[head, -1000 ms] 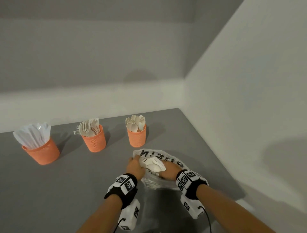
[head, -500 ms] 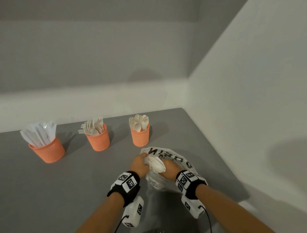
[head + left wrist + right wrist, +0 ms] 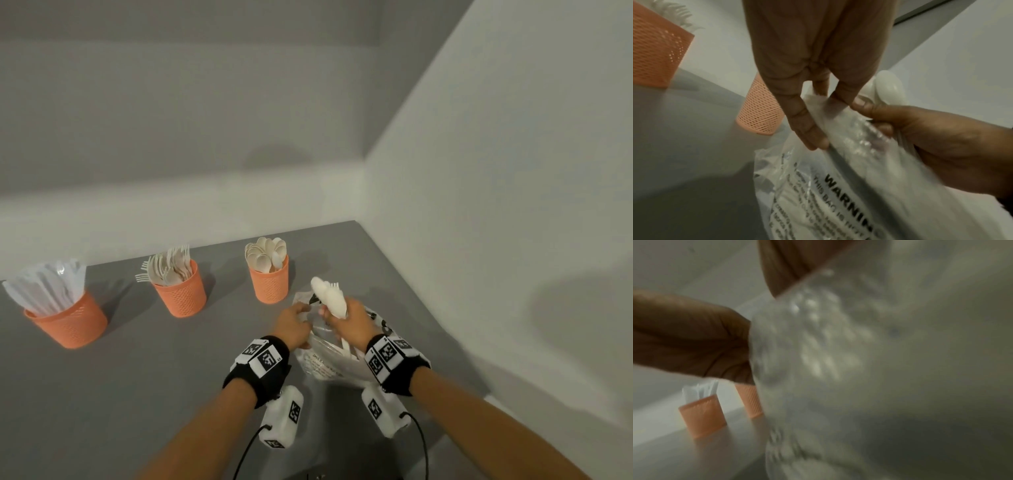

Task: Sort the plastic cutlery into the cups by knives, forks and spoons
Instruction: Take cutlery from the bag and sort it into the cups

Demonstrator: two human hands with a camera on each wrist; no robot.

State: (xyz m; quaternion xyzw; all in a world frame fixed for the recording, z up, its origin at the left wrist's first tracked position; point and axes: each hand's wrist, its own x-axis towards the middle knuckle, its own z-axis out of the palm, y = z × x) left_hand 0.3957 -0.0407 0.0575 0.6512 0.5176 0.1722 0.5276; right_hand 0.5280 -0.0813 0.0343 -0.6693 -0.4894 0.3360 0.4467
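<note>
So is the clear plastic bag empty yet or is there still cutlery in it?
Not empty. White handles show through the clear plastic bag below the right hand, which holds more white cutlery.

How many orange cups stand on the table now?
3, in a row at the back of the grey table: the knife cup far left, the fork cup in the middle, the spoon cup rightmost, beside the plastic bag.

The clear plastic bag (image 3: 838, 186) carries black print, with the heading "WARNING" readable in the left wrist view and, beneath it, a line beginning "THIS BAG IS NOT", while the smaller lines below are too blurred to read.
</note>
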